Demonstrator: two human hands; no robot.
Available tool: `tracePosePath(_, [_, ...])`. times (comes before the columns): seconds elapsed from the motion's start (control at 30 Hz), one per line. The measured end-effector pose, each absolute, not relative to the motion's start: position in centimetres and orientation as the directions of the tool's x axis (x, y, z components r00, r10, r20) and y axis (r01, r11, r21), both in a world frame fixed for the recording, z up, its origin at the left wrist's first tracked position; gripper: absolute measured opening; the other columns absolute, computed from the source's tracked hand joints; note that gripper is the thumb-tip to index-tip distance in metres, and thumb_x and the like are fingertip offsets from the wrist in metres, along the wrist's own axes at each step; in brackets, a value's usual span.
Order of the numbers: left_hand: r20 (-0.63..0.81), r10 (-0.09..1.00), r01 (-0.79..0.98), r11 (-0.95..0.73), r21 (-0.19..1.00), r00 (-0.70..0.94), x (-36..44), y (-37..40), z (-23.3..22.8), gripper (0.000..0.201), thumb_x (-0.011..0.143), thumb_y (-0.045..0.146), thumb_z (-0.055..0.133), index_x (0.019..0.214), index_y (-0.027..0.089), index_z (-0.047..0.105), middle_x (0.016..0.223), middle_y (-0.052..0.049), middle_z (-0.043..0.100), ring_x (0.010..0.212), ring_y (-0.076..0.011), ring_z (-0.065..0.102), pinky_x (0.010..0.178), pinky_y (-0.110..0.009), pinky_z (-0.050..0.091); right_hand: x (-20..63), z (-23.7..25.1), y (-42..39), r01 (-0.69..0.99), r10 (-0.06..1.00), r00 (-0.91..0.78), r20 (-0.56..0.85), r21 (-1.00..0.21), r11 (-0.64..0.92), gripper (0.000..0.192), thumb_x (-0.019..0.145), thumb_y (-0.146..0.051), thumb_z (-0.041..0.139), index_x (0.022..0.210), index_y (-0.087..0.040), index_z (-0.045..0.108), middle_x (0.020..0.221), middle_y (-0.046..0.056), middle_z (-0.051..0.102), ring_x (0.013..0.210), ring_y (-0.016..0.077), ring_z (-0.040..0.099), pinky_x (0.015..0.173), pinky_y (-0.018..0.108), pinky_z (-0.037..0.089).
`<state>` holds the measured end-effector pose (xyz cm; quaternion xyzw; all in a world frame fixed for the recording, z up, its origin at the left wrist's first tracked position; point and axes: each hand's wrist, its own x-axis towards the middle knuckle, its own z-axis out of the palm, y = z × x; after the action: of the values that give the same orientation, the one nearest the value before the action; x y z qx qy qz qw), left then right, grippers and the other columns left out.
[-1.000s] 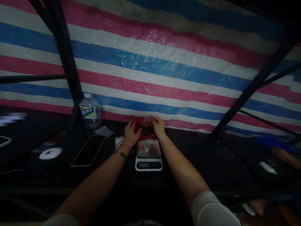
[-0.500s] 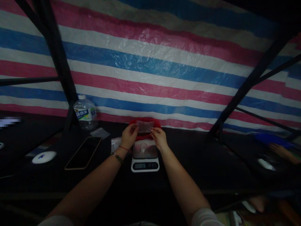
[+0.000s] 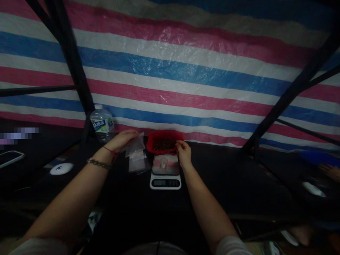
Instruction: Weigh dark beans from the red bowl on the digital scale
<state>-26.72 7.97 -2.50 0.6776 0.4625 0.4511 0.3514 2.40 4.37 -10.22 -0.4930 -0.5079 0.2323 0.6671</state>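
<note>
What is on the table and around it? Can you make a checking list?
Surface: dark table, dimly lit.
Job's things: red tray of small dark bits behind the scale; a small clear cup on the scale.
Clutter: water bottle, clear bags, round white light, phone at far left.
Hands: left hand holds a small clear bag; right hand pinches at the tray's edge.
Cables: nothing seen.
Surroundings: striped tarp, black poles, another person's hand at right.

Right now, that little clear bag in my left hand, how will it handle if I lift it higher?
The clear bag probably stays floppy: it droops from the left hand. It looks thin and light, so it may sway. Glossy plastic could slip from a loose pinch.
</note>
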Motion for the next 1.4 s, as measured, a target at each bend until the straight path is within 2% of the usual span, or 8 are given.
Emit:
tracePosePath(0.13, [0.053, 0.903, 0.678, -0.358, 0.642, 0.427, -27.6, 7.0, -4.6, 0.033, 0.073, 0.047, 0.053, 0.077, 0.018, 0.070, 0.076, -0.003, 0.068, 0.071, -0.0180, 0.060, 0.064, -0.026, 0.046, 1.8, -8.5, 2.8, 0.212, 0.731, 0.439, 0.522, -0.851, 0.480, 0.024, 0.077, -0.031, 0.053, 0.089, -0.017, 0.068, 0.080, 0.004, 0.068, 0.073, 0.0171, 0.060, 0.070, 0.030, 0.049])
tracePosePath(0.23, [0.080, 0.890, 0.782, -0.435, 0.445, 0.449, -27.2, 6.6, -6.6, 0.036, 0.079, 0.046, 0.047, 0.074, 0.018, 0.069, 0.081, -0.006, 0.070, 0.076, -0.0201, 0.062, 0.070, -0.028, 0.045, 0.0, -7.0, 0.7, 0.225, 0.705, 0.358, 0.612, -0.790, 0.571, 0.018, 0.078, -0.027, 0.054, 0.086, -0.018, 0.067, 0.081, 0.004, 0.067, 0.074, 0.0168, 0.061, 0.070, 0.029, 0.049])
tracePosePath(0.33, [0.095, 0.881, 0.804, -0.463, 0.373, 0.463, -27.1, 6.4, -7.9, 0.037, 0.081, 0.046, 0.046, 0.082, 0.018, 0.070, 0.089, -0.008, 0.070, 0.081, -0.0219, 0.064, 0.073, -0.029, 0.045, -2.1, -5.9, -1.6, 0.294, 0.689, 0.145, 0.710, -0.696, 0.655, 0.014, 0.079, -0.021, 0.055, 0.084, -0.021, 0.068, 0.082, 0.003, 0.068, 0.077, 0.0168, 0.062, 0.072, 0.029, 0.049])
tracePosePath(0.6, [0.025, 0.880, 0.818, -0.451, 0.358, 0.474, -27.1, 6.0, -9.3, 0.044, 0.069, 0.034, 0.065, 0.109, 0.017, 0.064, 0.110, -0.014, 0.068, 0.099, -0.0276, 0.064, 0.085, -0.032, 0.046, -3.1, -4.8, -4.8, 0.323, 0.662, -0.019, 0.749, -0.622, 0.713, 0.016, 0.080, -0.016, 0.055, 0.082, -0.023, 0.069, 0.076, 0.002, 0.066, 0.073, 0.0155, 0.061, 0.066, 0.028, 0.048])
tracePosePath(0.8, [0.020, 0.888, 0.823, -0.435, 0.365, 0.460, -26.9, 6.1, -10.3, 0.020, 0.068, 0.024, 0.059, 0.084, 0.019, 0.069, 0.090, -0.011, 0.070, 0.085, -0.0251, 0.065, 0.077, -0.031, 0.047, -2.5, -5.4, -5.1, 0.311, 0.667, -0.029, 0.745, -0.627, 0.714, 0.018, 0.080, -0.013, 0.054, 0.082, -0.023, 0.069, 0.078, 0.001, 0.067, 0.074, 0.0154, 0.062, 0.068, 0.028, 0.048])
tracePosePath(1.07, [0.085, 0.883, 0.812, -0.459, 0.361, 0.461, -27.0, 6.2, -11.2, 0.014, 0.070, 0.017, 0.053, 0.076, 0.020, 0.065, 0.087, -0.009, 0.068, 0.087, -0.0235, 0.062, 0.082, -0.032, 0.046, -2.2, -5.9, -5.2, 0.308, 0.699, -0.018, 0.715, -0.661, 0.684, 0.018, 0.078, -0.014, 0.054, 0.081, -0.023, 0.070, 0.075, 0.002, 0.067, 0.072, 0.0159, 0.062, 0.067, 0.028, 0.047])
tracePosePath(1.23, [0.066, 0.921, 0.839, -0.378, 0.391, 0.384, -26.7, 5.5, -10.4, 0.027, 0.068, 0.019, 0.054, 0.094, 0.017, 0.059, 0.089, -0.009, 0.068, 0.081, -0.0225, 0.065, 0.072, -0.030, 0.047, -2.0, -6.0, -5.1, 0.298, 0.704, -0.009, 0.711, -0.670, 0.680, 0.018, 0.078, -0.013, 0.056, 0.081, -0.023, 0.070, 0.075, 0.001, 0.067, 0.072, 0.0159, 0.062, 0.068, 0.029, 0.048])
tracePosePath(1.4, [0.077, 0.926, 0.775, -0.354, 0.523, 0.371, -28.0, 5.4, -7.5, 0.043, 0.073, 0.029, 0.052, 0.113, 0.016, 0.055, 0.092, -0.007, 0.070, 0.081, -0.0211, 0.066, 0.070, -0.027, 0.048, -1.6, -6.3, -4.9, 0.260, 0.725, 0.009, 0.689, -0.702, 0.663, 0.018, 0.077, -0.012, 0.056, 0.081, -0.023, 0.070, 0.078, 0.002, 0.067, 0.074, 0.0161, 0.063, 0.068, 0.028, 0.048])
